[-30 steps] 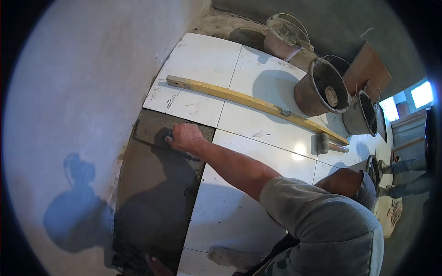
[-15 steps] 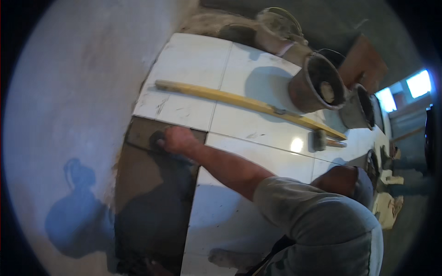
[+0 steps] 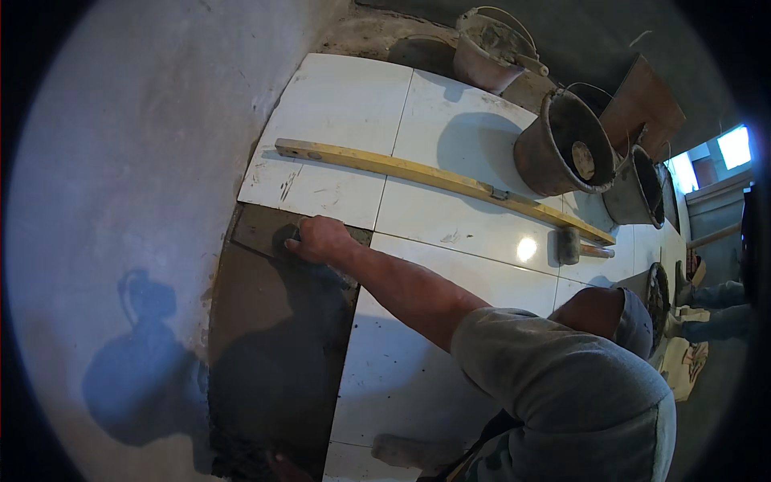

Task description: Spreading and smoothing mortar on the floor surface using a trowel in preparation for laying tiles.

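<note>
My right hand (image 3: 321,239) is closed around the dark handle of a flat trowel (image 3: 255,234). Its blade lies on the grey-brown mortar bed (image 3: 249,289), close to the edge of the laid white tiles (image 3: 321,193). The hand and forearm hide part of the blade. At the bottom edge, in deep shadow beside dark lumpy mortar, a dim part of what seems to be my left hand (image 3: 285,467) shows; its fingers cannot be made out.
A pale wall (image 3: 136,177) borders the mortar on the left. Across the tiles lies a yellow spirit level (image 3: 401,167), with a mallet (image 3: 569,246) near its right end. Mortar buckets (image 3: 540,157) stand beyond. A person's legs (image 3: 715,309) show at far right.
The view has shifted slightly, so most things sit a little farther right. The trowel blade has slid slightly toward the far tile edge, with my right hand still gripping it.
</note>
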`<action>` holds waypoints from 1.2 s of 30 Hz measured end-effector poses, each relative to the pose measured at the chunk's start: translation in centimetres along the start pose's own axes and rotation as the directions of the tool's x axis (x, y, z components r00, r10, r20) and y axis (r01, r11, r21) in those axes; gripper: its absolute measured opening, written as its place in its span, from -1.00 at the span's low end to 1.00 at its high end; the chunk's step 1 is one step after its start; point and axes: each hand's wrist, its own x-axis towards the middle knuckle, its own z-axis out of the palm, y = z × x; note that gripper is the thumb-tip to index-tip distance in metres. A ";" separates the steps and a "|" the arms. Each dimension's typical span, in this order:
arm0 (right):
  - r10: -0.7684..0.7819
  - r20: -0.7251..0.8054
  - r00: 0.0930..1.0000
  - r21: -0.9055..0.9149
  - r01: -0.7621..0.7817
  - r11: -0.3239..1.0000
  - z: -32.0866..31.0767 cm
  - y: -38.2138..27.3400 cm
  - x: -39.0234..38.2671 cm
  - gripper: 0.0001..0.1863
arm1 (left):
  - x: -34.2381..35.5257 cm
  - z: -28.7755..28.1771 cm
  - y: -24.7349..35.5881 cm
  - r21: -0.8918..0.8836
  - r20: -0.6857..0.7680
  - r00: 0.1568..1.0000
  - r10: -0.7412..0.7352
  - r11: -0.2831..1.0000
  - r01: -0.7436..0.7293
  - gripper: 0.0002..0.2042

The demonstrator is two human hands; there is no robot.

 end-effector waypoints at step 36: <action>-0.005 0.060 0.998 0.106 -0.001 0.994 2.2 -0.9 1.2 -0.69 | 0.9 -0.7 1.8 0.039 -0.110 0.986 0.126 0.992 -0.123 -0.48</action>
